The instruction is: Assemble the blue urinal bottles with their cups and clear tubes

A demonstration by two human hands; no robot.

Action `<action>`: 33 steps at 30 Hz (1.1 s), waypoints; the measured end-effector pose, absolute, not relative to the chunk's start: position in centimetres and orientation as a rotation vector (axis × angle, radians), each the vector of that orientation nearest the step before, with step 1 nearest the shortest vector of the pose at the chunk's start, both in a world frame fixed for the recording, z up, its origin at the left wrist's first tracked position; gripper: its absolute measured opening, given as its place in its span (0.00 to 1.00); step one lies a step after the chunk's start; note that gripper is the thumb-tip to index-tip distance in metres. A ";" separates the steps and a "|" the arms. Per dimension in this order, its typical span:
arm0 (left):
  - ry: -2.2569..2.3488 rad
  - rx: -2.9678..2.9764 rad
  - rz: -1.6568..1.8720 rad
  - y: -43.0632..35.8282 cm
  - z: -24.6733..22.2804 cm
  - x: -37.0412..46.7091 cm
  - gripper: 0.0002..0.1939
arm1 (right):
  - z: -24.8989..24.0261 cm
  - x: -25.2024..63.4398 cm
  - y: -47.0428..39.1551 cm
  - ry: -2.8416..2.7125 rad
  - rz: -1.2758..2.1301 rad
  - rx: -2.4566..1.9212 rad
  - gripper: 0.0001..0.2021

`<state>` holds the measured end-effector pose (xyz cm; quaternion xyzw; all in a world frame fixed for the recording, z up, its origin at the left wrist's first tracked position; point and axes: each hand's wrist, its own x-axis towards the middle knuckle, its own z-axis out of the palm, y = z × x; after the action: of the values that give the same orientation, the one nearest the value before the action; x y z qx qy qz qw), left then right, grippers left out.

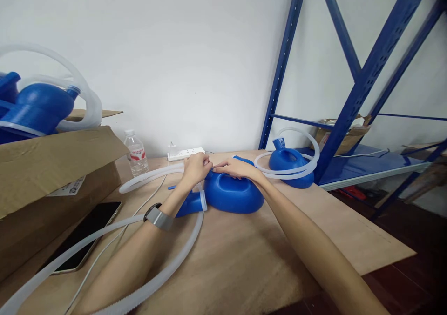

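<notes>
Hose (171, 268) bows through bottom left; route it clear of the work. Jug (233, 196) sits mid-frame on worktop (223, 264), left hand (196, 167) curled at its top left, right hand (238, 168) over its top; can't tell what the fingers grip, so brace the body flat.

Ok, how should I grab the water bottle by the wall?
Probably take the bottle round its middle, coming from the right: it stands upright with slim, rounded sides, and the cardboard box crowds its left in this view.
</notes>
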<state>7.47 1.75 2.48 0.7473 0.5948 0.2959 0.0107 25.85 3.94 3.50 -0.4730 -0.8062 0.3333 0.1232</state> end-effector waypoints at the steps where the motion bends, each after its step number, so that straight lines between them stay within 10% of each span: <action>1: 1.862 2.326 0.931 1.8 2.4 7.5 0.11 | 3.5 25.9 3.9 -2.354 0.961 -1.376 0.22; 17: 1.550 2.344 1.506 -1.5 4.1 2.1 0.06 | 3.5 27.2 3.9 -2.352 0.756 -1.362 0.27; 24: 1.607 2.911 0.759 -7.4 -1.1 0.1 0.16 | 3.1 30.6 4.7 -2.355 0.262 -1.367 0.25; 33: 1.737 2.661 0.742 -7.6 -6.5 -2.8 0.38 | -0.6 28.4 2.8 -1.969 -0.239 -1.226 0.24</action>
<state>-2.78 -7.60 -6.47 0.8139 0.5313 0.2269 -0.0606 28.38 2.83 -0.61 -0.4834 -0.7760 -0.0940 0.3941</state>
